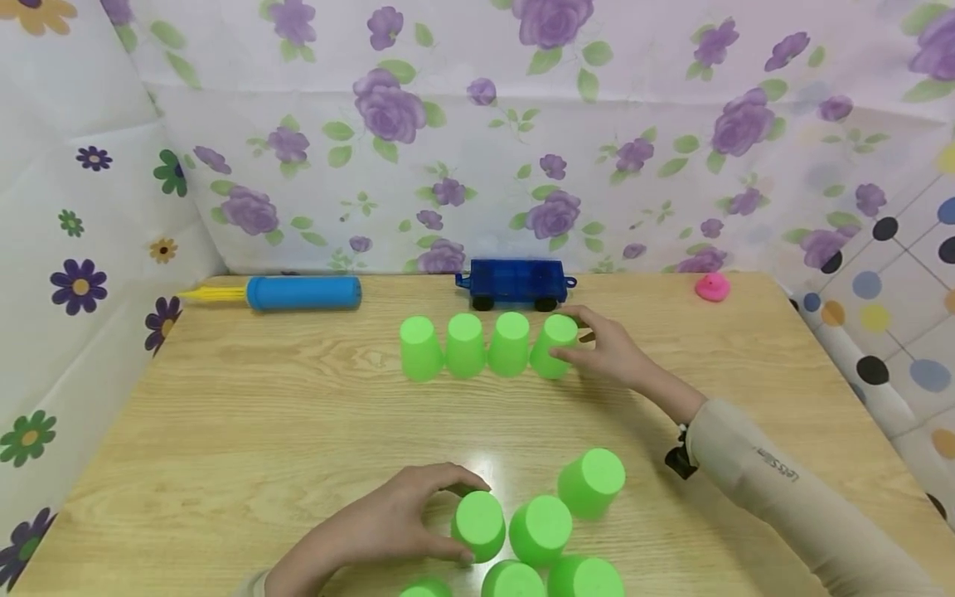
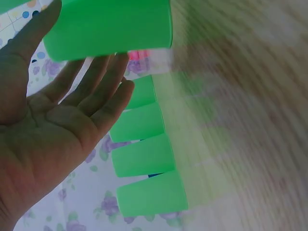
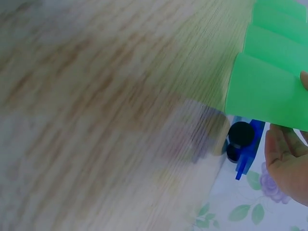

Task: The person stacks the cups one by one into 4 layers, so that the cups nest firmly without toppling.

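Four in a row, upside-down green cups (image 1: pixel 466 347) stand across the far half of the table. My right hand (image 1: pixel 608 348) holds the right-end cup (image 1: pixel 552 352), with the thumb in front and the fingers behind it. In the right wrist view this cup (image 3: pixel 269 91) stands beside its neighbours, the thumb partly cut off by the frame edge. Near the front, my left hand (image 1: pixel 395 518) is around another upside-down green cup (image 1: pixel 479 526), thumb on the near side and fingers on the far side. The left wrist view shows the thumb against that cup (image 2: pixel 110 31).
Several more green cups (image 1: pixel 540 531) are grouped to the right of and below my left hand, some cut off by the frame. Behind the row stand a blue toy wagon (image 1: pixel 516 282), a blue and yellow pump (image 1: pixel 302 293) and a pink toy duck (image 1: pixel 712 287).
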Motion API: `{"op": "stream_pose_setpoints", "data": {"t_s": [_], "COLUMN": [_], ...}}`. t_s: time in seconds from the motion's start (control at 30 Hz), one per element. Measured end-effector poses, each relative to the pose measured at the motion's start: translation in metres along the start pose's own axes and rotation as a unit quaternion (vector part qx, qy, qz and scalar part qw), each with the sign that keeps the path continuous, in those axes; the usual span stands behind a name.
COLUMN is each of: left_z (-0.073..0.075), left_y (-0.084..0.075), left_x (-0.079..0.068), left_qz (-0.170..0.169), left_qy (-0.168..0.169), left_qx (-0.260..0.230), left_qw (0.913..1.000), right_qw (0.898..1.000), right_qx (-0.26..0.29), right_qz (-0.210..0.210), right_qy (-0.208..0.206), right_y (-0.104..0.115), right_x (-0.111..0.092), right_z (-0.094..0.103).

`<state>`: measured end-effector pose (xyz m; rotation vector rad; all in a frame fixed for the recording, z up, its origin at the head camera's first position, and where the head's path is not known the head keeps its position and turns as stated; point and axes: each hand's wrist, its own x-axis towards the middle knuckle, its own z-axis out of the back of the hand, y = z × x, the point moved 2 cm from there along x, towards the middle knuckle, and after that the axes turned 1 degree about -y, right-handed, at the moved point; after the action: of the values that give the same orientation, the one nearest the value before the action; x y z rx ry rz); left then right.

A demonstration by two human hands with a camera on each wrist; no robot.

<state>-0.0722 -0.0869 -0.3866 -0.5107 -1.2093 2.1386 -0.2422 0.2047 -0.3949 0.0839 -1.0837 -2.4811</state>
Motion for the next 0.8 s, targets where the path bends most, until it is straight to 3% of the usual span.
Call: {"op": "stream_pose_setpoints", "data": {"t_s": [0.23, 0.43, 0.63, 0.8], "left_z": [-0.002, 0.002, 0.018, 0.04], "left_y": [0.0, 0.001, 0.002, -0.004], "left_x": [0.001, 0.0, -0.001, 0.007], "left_qz": [0.003, -0.008, -0.006, -0.018], "left_qy": [0.017, -0.015, -0.043, -0.073], "left_qx": [0.024, 0.056, 0.048, 0.084], "left_qw": [0.9996, 0.9983, 0.9979, 0.9937], "right_qw": [1.0, 0.997, 0.998, 0.998], "right_qx": [0.001, 0.014, -0.008, -0.054], "right_qz": [-0.01, -0.026, -0.009, -0.001], "right_qy": [0.026, 0.068, 0.058, 0.027], "right_y": [-0.002, -0.006, -0.004, 0.009], "right_x": [0.002, -0.006, -0.024, -0.047], "right_z": [0.002, 0.007, 0.021, 0.027]}}
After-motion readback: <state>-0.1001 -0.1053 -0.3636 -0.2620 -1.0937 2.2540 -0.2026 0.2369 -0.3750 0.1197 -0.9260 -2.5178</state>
